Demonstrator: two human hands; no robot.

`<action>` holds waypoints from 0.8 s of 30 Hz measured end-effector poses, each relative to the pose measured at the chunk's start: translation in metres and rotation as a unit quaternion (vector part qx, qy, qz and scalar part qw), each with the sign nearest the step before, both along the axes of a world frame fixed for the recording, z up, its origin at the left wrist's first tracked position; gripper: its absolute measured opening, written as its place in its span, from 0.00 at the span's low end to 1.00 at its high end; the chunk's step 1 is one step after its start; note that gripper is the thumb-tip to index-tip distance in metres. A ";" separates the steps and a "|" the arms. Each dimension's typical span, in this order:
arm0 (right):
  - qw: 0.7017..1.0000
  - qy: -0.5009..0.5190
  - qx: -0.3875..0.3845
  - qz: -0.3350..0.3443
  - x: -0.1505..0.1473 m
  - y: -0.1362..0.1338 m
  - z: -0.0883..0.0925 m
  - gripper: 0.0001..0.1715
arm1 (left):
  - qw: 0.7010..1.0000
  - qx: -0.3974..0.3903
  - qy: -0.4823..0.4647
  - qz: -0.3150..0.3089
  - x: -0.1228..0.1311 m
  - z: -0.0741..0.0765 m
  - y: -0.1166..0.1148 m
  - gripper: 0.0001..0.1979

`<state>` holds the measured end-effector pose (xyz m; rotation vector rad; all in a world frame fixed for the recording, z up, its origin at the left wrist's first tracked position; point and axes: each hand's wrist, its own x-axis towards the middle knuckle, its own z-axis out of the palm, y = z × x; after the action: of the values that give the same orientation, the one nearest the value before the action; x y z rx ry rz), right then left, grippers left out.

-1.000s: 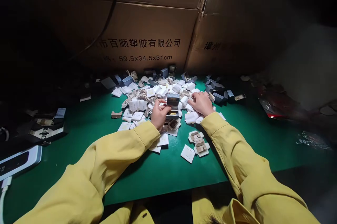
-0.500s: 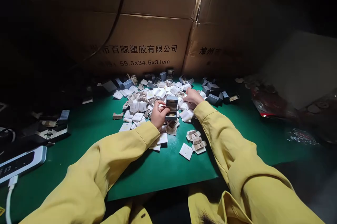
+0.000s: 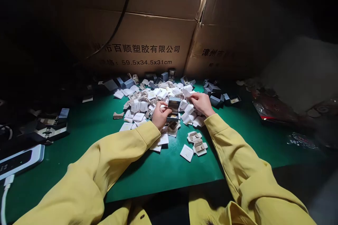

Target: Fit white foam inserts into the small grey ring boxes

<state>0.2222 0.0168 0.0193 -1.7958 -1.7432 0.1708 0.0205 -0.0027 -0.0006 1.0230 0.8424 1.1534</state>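
Note:
My left hand (image 3: 159,114) is closed round a small open grey box (image 3: 173,108), held upright above the green mat (image 3: 163,172); a yellowish inside shows in its lower half. Just right of the box, my right hand (image 3: 202,102) pinches a white insert card (image 3: 187,93) at its fingertips. Both hands hover over a heap of white and beige insert cards (image 3: 148,102). Yellow sleeves cover both arms.
Large cardboard cartons (image 3: 148,31) wall off the back. More small grey boxes (image 3: 215,93) lie behind the heap and at its right. A few loose cards (image 3: 195,143) rest nearer me. A white device with a cable (image 3: 19,158) and dark boxes (image 3: 50,126) sit at the left.
My right hand reached back into the heap, then drew toward the box with a white card pinched in its fingers. The left hand stayed put with the box.

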 end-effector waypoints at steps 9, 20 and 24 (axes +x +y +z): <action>0.955 0.263 0.129 -0.038 0.002 -0.017 -0.021 0.16 | 1.000 -0.009 0.012 -0.007 0.001 -0.001 0.001 0.16; 0.953 0.199 0.216 -0.068 -0.014 -0.041 0.000 0.21 | 0.998 -0.047 0.001 -0.034 0.002 0.003 0.000 0.19; 0.988 -0.057 0.112 0.086 -0.025 -0.056 0.005 0.20 | 0.998 -0.039 0.033 -0.037 0.002 -0.003 0.002 0.18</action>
<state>0.1968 -0.0395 0.0241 -1.5202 -1.9145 -0.0575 0.0221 -0.0005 -0.0034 1.0242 0.8868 1.0215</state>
